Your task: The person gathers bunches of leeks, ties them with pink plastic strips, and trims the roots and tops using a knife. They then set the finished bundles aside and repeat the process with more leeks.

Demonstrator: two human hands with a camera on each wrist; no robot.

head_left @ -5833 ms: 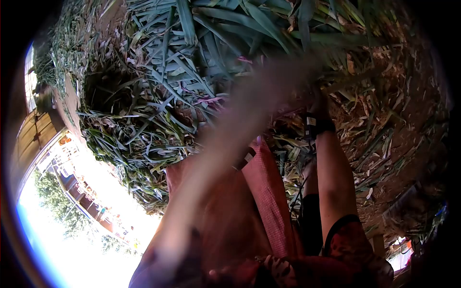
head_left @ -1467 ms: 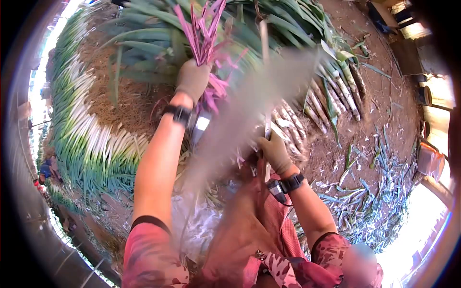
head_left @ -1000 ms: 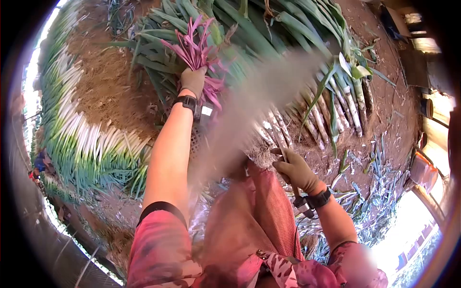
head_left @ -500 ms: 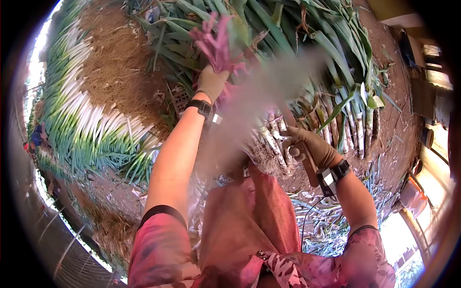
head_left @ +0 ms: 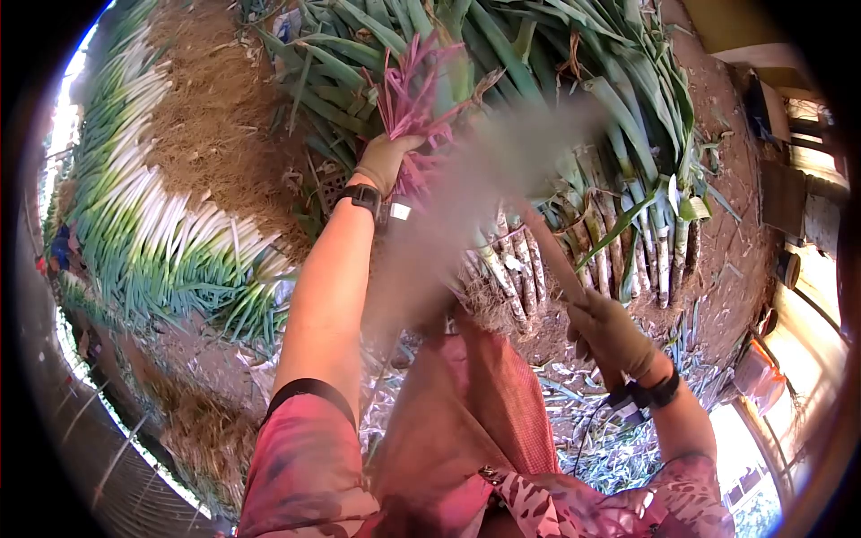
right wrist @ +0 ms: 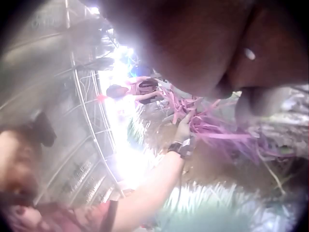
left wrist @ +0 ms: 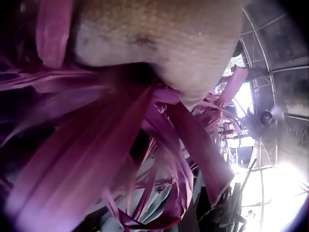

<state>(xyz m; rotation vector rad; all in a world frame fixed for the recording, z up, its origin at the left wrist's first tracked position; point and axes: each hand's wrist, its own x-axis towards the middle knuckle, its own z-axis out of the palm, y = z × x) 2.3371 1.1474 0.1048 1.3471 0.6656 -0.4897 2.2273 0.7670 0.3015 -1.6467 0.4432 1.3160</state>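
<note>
My gloved left hand [head_left: 386,160] grips a bunch of purple plastic ribbons [head_left: 417,94] over the leaves of a pile of long green onions [head_left: 511,67]. In the left wrist view loose ribbon strips [left wrist: 72,164] hang and loop below the glove [left wrist: 159,43]. My gloved right hand [head_left: 607,330], farther right and nearer my body, holds a long, narrow, flat brown tool [head_left: 552,247]. It slants up and left across the soil-streaked stems [head_left: 520,269]. The tool's far end is lost behind a grey blur in the head view.
Rows of white-stemmed green onions [head_left: 179,220] lie at the left around brown, root-covered ground [head_left: 211,108]. Cut leaf scraps [head_left: 628,457] litter the ground at lower right. A red apron [head_left: 430,412] hangs in front of me. A person in blue [head_left: 61,249] is at the far left.
The view has turned from a leaf heap to the onion rows. Over the last half second my right hand has moved right and toward my body with the tool; the left has barely shifted.
</note>
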